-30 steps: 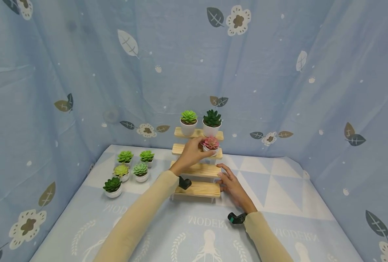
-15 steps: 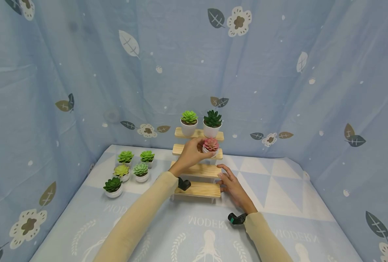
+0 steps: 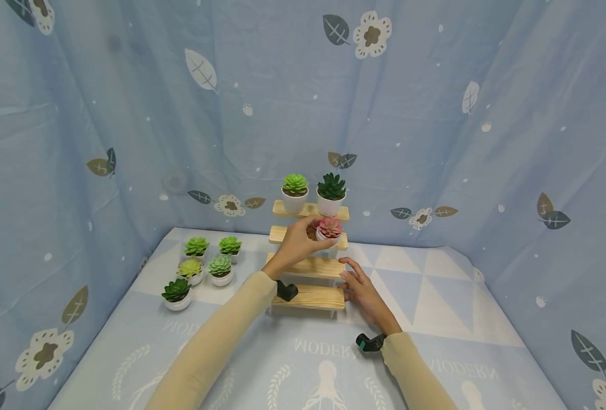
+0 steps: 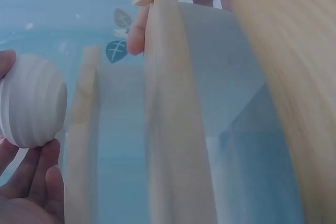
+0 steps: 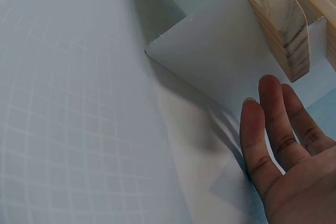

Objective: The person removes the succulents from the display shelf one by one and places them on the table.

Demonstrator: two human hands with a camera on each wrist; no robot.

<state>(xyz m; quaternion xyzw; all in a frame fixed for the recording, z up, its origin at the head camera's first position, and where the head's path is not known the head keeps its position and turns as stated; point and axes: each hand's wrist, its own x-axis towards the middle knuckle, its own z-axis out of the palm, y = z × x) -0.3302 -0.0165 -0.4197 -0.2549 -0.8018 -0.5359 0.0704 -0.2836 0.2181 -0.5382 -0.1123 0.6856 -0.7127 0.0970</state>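
My left hand (image 3: pixel 300 240) pinches the white pot of a pink succulent (image 3: pixel 330 226) at the right part of the second shelf from the top. The ribbed pot (image 4: pixel 37 100) appears at the left of the left wrist view, close beside a shelf edge. It belongs to a four-step wooden plant stand (image 3: pixel 310 266) with white side panels. At the stand's right side, my right hand (image 3: pixel 362 291) holds the end of the third shelf with thumb and index finger. Its other fingers (image 5: pixel 278 114) extend below a shelf in the right wrist view.
On the top shelf stand a light green succulent (image 3: pixel 295 192) and a dark green succulent (image 3: pixel 330 193) in white pots. Several small potted succulents, including a dark green one (image 3: pixel 177 293), stand on the table left of the stand. A patterned curtain (image 3: pixel 436 114) surrounds the table.
The pink succulent has tilted and sunk very slightly in my left hand at the second shelf. My right hand keeps its place.
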